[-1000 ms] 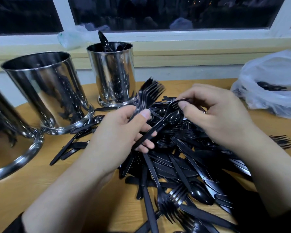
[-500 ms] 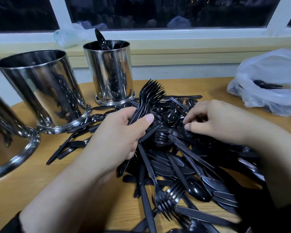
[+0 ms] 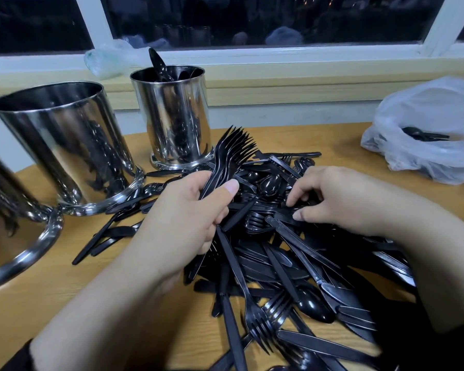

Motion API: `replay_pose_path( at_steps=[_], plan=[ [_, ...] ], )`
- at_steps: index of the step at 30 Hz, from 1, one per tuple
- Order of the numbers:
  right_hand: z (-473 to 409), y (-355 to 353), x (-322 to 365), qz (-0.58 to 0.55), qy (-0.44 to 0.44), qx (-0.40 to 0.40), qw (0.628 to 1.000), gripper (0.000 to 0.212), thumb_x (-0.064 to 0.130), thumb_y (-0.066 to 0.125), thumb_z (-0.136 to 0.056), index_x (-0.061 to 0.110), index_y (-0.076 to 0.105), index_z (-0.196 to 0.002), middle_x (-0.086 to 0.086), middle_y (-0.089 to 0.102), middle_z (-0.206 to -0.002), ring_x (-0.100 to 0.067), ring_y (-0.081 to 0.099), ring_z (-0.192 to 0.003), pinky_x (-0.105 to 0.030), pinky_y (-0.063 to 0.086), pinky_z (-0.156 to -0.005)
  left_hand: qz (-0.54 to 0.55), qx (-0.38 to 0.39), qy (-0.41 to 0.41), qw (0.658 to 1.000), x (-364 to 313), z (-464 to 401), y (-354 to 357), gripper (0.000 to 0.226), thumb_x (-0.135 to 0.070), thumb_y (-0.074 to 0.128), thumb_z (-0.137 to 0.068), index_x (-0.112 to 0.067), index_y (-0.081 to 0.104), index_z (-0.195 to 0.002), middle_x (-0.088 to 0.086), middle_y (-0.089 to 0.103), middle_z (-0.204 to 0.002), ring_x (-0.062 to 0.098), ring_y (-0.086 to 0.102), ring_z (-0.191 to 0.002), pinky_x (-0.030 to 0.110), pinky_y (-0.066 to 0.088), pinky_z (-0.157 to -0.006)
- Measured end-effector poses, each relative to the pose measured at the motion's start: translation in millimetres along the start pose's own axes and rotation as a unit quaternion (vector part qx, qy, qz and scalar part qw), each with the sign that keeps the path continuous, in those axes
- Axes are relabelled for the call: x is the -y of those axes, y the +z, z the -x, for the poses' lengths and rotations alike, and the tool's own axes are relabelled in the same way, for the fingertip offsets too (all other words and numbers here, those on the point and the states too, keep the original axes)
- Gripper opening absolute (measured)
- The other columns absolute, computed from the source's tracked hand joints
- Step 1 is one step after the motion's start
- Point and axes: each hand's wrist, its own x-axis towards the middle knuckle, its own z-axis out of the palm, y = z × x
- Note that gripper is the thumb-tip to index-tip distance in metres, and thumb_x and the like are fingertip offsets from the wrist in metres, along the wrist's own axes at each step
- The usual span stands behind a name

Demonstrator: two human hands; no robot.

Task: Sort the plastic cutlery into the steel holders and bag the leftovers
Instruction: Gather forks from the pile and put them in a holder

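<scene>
Over the worktop pile: left hand clenched round forks, right hand pinching into tangle; risk of interlocked handles dragging neighbours off.

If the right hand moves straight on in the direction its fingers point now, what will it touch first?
The right hand points leftward into the pile of black plastic cutlery; probably it meets first the black plastic spoon, though depth is unclear.

Glossy black cutlery lies on a light wood-grain table, beside mirror-silver steel holders and a translucent white bag.
</scene>
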Motion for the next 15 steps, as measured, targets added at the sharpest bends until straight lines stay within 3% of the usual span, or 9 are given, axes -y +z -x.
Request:
replay_pose_path(
  at_steps=[2, 8, 15],
  plan=[
    [-0.5, 0.5, -1.0, -0.001, 0.002, -0.006, 1.0, 0.013, 0.04, 0.078, -0.084, 0.04, 0.071, -0.095, 0.017, 0.057, -0.097, -0.001, 0.055, -0.088, -0.031, 0.049, -0.086, -0.005, 0.001, -0.001, 1.0, -0.6, 0.1, 0.3, 0.026, -0.034, 0.063, -0.099, -0.015, 0.055, -0.083, 0.001, 0.044, -0.067, 0.011, 0.022, -0.046, 0.02, 0.019, -0.042],
    [-1.2, 0.0, -2.2, -0.002, 0.011, -0.004, 1.0, 0.013, 0.043, 0.075, -0.087, 0.042, 0.07, -0.099, 0.017, 0.059, -0.098, -0.004, 0.058, -0.089, -0.032, 0.051, -0.087, -0.01, 0.002, 0.0, 1.0, -1.0, -0.2, 1.2, 0.026, -0.034, 0.064, -0.099, -0.018, 0.055, -0.08, 0.001, 0.044, -0.067, 0.01, 0.023, -0.045, 0.02, 0.019, -0.042],
    [-0.5, 1.4, 2.2, 0.004, 0.021, 0.007, 1.0, 0.007, 0.04, 0.075, -0.087, 0.038, 0.068, -0.087, 0.016, 0.059, -0.098, -0.003, 0.058, -0.088, -0.03, 0.051, -0.084, -0.018, -0.004, 0.002, 1.0, 0.0, -1.1, 0.7, 0.033, -0.034, 0.064, -0.099, -0.006, 0.05, -0.088, 0.002, 0.045, -0.067, 0.012, 0.023, -0.046, 0.021, 0.019, -0.043]
  ],
)
